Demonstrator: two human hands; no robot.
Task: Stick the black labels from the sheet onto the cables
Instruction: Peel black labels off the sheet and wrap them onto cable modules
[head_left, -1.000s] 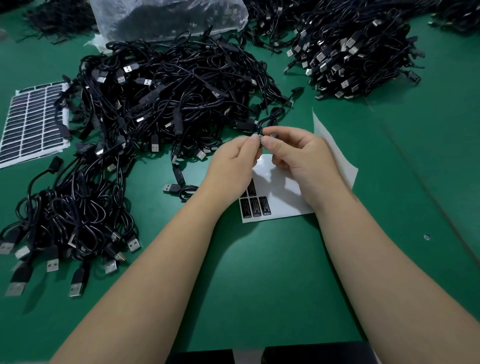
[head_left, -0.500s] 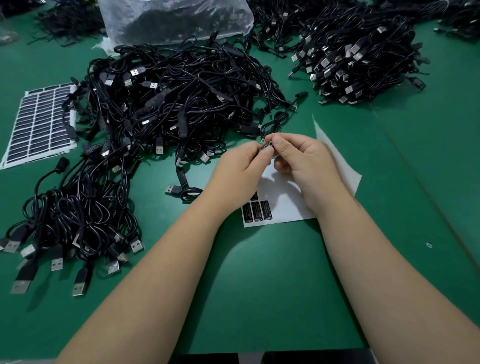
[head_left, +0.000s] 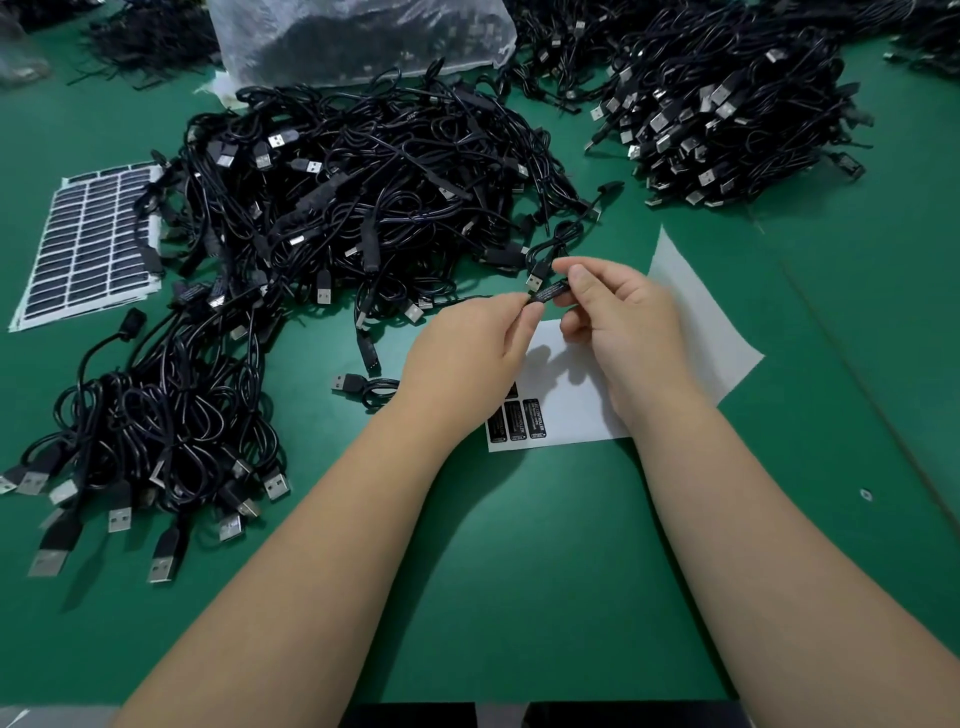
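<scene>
We are raising both hands over the label sheet (head_left: 566, 421). Our left hand (head_left: 467, 353) and right hand (head_left: 623, 322) are pinching the labelled cable piece (head_left: 548, 292) between curled fingertips.

A small black cable module (head_left: 548, 292), bearing a black label with pale print, is lying tilted just above the white sheet (head_left: 696, 332). Its thin black cable (head_left: 558, 240) is looping away toward the big tangled heap of cables (head_left: 363, 197), a USB plug (head_left: 536, 274) hanging just beside it. Three black labels (head_left: 518, 420) are sitting upright in a row at the sheet's near left corner.
</scene>
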